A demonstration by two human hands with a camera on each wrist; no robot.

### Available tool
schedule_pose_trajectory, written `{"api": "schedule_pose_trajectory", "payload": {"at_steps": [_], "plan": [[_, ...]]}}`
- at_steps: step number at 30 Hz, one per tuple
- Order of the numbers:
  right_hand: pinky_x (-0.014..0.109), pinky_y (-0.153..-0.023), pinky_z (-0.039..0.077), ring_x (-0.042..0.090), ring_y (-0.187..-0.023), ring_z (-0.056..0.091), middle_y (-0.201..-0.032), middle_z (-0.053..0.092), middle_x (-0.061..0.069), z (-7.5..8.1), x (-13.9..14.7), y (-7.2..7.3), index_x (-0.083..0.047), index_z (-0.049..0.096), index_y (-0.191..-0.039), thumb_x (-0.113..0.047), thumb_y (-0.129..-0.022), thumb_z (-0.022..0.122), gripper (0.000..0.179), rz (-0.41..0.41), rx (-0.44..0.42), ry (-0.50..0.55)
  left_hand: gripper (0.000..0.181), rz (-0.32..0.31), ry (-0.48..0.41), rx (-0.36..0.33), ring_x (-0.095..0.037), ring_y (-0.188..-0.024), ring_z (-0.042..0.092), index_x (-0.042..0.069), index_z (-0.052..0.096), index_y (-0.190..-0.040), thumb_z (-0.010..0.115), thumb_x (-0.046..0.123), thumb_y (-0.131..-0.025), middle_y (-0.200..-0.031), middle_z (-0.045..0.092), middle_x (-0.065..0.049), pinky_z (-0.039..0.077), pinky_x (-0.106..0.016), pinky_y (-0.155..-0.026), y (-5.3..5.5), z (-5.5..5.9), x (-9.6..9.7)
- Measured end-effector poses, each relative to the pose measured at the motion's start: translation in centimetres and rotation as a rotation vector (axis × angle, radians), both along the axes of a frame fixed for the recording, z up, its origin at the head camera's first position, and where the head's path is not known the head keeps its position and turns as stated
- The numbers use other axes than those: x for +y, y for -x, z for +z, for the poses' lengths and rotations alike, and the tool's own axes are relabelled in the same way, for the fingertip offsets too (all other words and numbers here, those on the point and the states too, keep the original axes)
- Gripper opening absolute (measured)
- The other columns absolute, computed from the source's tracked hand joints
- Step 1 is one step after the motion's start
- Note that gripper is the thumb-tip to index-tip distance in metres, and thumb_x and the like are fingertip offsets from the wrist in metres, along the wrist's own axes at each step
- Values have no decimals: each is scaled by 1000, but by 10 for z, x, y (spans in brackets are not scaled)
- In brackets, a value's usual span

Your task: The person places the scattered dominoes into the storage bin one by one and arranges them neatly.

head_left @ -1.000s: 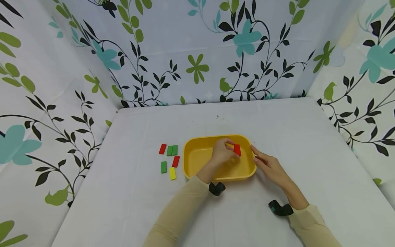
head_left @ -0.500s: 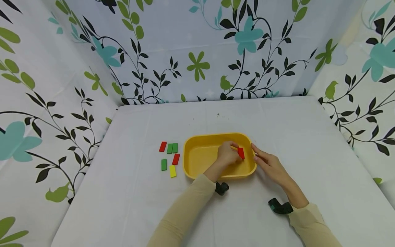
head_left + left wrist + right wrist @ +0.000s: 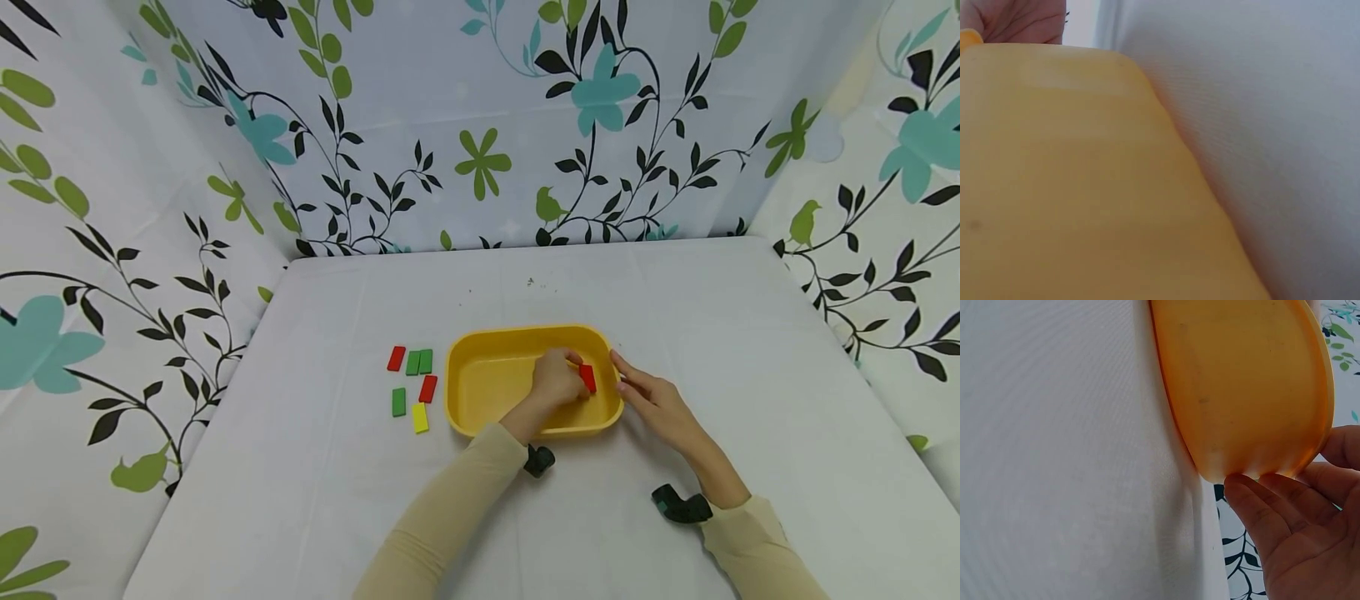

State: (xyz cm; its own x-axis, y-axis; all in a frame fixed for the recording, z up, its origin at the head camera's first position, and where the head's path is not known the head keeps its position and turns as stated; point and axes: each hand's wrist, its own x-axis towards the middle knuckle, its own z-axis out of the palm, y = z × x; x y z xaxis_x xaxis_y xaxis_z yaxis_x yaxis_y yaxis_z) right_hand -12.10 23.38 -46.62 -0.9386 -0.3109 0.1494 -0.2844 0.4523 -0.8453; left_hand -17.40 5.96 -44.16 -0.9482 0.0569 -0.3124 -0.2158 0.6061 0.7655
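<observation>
A yellow plastic tray (image 3: 480,383) sits on the white table. My left hand (image 3: 555,379) reaches into its right half and pinches a red tile (image 3: 587,379) near the right end. Part of the tile is hidden behind the fingers. My right hand (image 3: 660,408) rests at the tray's right end, its fairly straight fingertips touching the outside of the wall. In the right wrist view these fingers (image 3: 1260,512) press against the tray's end wall (image 3: 1254,394). The tray's side wall (image 3: 1085,169) fills much of the left wrist view, which does not show the red tile.
Left of the tray, several tiles lie on the tablecloth: a red tile (image 3: 396,358), a pair of green tiles (image 3: 419,362), another red tile (image 3: 427,388), a green tile (image 3: 398,402) and a yellow tile (image 3: 420,417). Patterned curtains (image 3: 480,125) enclose the table's back and sides.
My left hand has moved right and slightly toward me inside the tray, bringing the red tile closer to the right end. My right hand has stayed in place.
</observation>
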Motion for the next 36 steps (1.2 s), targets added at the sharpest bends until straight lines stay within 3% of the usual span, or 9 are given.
{"api": "schedule_pose_trajectory", "payload": {"at_steps": [9, 23, 30, 36], "plan": [[3, -95, 33, 43, -134, 42, -150, 40, 21, 0, 0, 0, 1, 38, -147, -13, -102, 49, 48, -5, 4, -14, 40, -61, 63, 35, -17, -77, 50, 8, 68, -107, 82, 2, -69, -84, 59, -3, 44, -21, -63, -2, -2, 1], [3, -94, 33, 44, -135, 40, -150, 39, 21, 1, -1, 0, 0, 38, -147, -13, -102, 49, 48, -8, -7, -16, 39, -93, 76, 56, -19, -87, 50, 5, 68, -107, 79, -1, -71, -97, 65, -7, 47, -23, -73, -3, -3, 1], [2, -94, 32, 43, -135, 39, -150, 40, 21, 0, -1, 1, 1, 39, -147, -12, -102, 49, 48, -11, 2, -3, 38, -85, 59, 39, -19, -90, 51, 6, 69, -108, 79, -1, -72, -100, 65, -8, 48, -24, -74, -4, -2, 1], [2, -94, 33, 44, -134, 40, -150, 40, 21, 0, -1, 0, 1, 39, -147, -11, -102, 50, 48, -6, 3, 0, 42, -39, 10, 10, -20, -92, 49, 8, 69, -109, 81, 0, -69, -101, 64, -7, 49, -24, -74, -3, -1, 0]]}}
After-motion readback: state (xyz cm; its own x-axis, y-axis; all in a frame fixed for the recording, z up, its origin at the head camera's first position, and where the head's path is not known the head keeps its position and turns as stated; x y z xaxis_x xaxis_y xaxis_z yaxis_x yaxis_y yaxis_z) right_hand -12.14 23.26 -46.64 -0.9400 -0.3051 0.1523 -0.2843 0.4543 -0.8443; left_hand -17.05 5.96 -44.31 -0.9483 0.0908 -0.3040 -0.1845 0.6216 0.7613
